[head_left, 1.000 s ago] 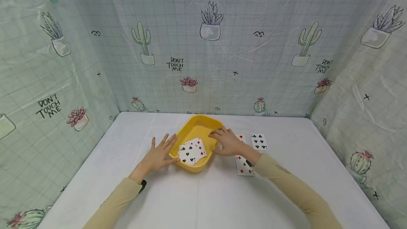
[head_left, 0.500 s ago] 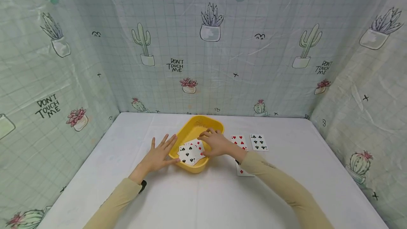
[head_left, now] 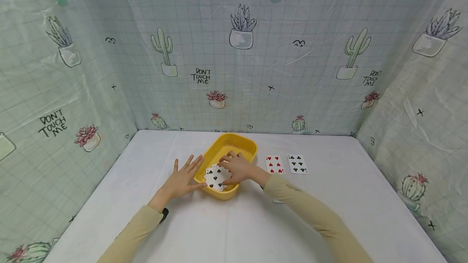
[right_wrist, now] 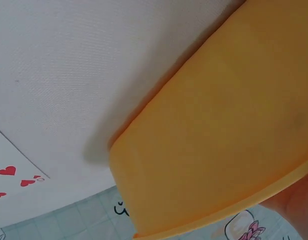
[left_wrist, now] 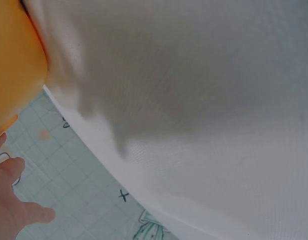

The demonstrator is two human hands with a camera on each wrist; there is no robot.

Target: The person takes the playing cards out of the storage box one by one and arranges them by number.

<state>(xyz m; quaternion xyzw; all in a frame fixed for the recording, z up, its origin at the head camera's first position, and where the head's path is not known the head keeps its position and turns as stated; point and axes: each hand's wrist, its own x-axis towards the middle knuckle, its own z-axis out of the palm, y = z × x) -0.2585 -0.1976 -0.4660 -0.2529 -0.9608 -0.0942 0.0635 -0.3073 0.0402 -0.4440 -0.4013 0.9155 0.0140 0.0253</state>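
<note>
Left hand (head_left: 181, 181) spread wide at the yellow tray's (head_left: 234, 145) nine o'clock rim; right hand (head_left: 237, 169) arches over the playing cards (head_left: 215, 177) inside, at seven o'clock, pinching or not, can't tell! Out at three: hearts card (head_left: 275, 165), clubs card (head_left: 297, 164).

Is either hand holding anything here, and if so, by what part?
The left hand grips nothing; it lies spread at the rim of the tray. The right hand is over the cards inside; whether it pinches one cannot be told.
</note>
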